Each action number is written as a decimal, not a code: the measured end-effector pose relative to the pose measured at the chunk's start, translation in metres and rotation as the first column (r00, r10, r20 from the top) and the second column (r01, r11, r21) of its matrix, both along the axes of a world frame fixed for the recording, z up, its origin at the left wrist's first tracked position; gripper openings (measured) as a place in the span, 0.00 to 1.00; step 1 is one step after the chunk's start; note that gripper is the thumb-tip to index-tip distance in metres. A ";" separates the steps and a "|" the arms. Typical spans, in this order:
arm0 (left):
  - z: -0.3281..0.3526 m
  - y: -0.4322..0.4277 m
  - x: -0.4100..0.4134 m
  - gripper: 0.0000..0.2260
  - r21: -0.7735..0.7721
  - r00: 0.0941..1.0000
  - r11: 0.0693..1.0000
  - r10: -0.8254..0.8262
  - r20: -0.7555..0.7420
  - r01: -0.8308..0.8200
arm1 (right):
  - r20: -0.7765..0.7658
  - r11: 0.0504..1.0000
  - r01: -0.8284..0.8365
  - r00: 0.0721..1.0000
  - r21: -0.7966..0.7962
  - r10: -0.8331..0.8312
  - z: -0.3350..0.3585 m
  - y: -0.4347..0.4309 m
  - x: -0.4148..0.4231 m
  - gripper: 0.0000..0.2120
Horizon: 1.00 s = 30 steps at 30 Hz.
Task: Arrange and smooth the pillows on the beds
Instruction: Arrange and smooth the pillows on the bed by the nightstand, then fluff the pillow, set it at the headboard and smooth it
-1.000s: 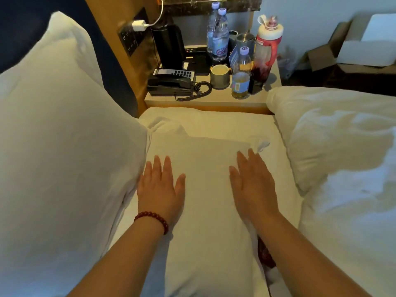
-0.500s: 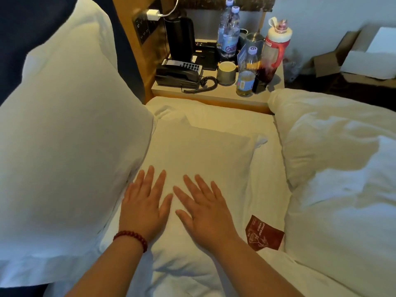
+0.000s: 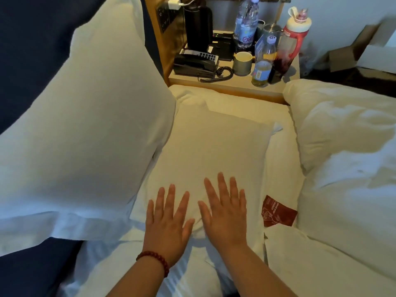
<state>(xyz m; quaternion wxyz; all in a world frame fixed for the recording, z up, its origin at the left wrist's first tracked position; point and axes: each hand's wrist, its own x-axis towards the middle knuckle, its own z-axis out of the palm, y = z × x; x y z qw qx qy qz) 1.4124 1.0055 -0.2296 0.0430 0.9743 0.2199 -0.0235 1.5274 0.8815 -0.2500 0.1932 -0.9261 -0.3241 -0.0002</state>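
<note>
A flat white pillow [image 3: 216, 146] lies on the bed in the middle of the head view. My left hand [image 3: 168, 221], with a red bead bracelet on its wrist, presses flat on the pillow's near end, fingers spread. Beside it my right hand [image 3: 225, 213] also lies flat on the pillow with straight fingers. A second, larger white pillow [image 3: 85, 129] leans upright against the dark headboard [image 3: 27, 46] at the left and overlaps the flat pillow's left edge.
A rumpled white duvet [image 3: 342, 157] fills the right side. A dark red card [image 3: 277, 212] lies between pillow and duvet. The bedside table [image 3: 235, 86] behind holds a black telephone [image 3: 196, 64], a mug [image 3: 242, 63], several bottles and a kettle. Cardboard boxes [image 3: 353, 50] sit far right.
Both hands slid along the flat pillow towards me, from its middle to its near end, and came closer together. The red card, hidden a second ago, now shows.
</note>
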 end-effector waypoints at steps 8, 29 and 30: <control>0.036 0.010 -0.113 0.25 -0.326 1.000 0.945 -0.013 -0.019 0.006 | -0.311 0.857 0.493 0.799 -0.150 -0.514 0.026 0.011 -0.067 0.33; 0.162 0.031 -0.320 0.19 -0.483 0.994 0.876 0.058 0.095 -0.005 | -0.463 0.944 0.274 0.871 0.183 -0.163 0.158 0.008 -0.374 0.25; 0.159 0.028 -0.321 0.19 -0.521 0.994 0.853 0.072 0.077 -0.021 | -0.484 0.935 0.317 0.850 0.160 -0.205 0.159 -0.001 -0.379 0.24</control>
